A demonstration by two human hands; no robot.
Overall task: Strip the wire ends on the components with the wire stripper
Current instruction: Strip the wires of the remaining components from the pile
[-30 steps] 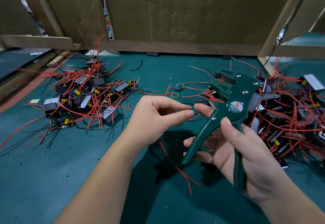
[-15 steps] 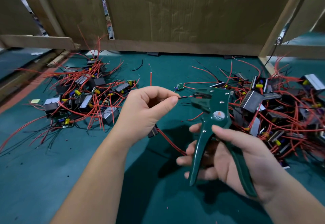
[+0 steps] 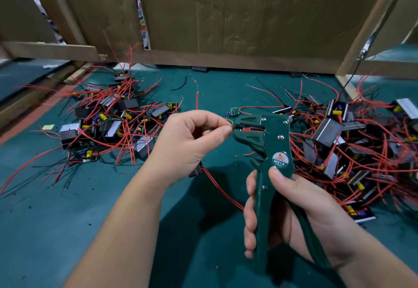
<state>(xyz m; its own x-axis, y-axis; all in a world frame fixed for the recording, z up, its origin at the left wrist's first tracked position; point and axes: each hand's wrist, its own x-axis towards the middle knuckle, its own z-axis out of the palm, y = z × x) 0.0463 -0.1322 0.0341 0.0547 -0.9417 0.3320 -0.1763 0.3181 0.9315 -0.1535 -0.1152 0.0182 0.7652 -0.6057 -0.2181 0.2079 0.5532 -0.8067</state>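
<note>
With the left hand (image 3: pixel 187 143) pinching a dark wire end (image 3: pixel 235 127) at the mouth of the wire stripper (image 3: pixel 268 143), whose handles the right hand (image 3: pixel 294 210) gripped with curled fingers, the end probably wanted seating straight before one firm squeeze.

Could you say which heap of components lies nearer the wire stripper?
The right-hand heap of red-wired components, behind the green wire stripper; the other heap lies beyond the left hand.

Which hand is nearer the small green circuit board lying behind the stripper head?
Left. The left hand pinches a wire just in front of the circuit board; the right hand grips the wire stripper by its handles, farther toward the camera.
</note>
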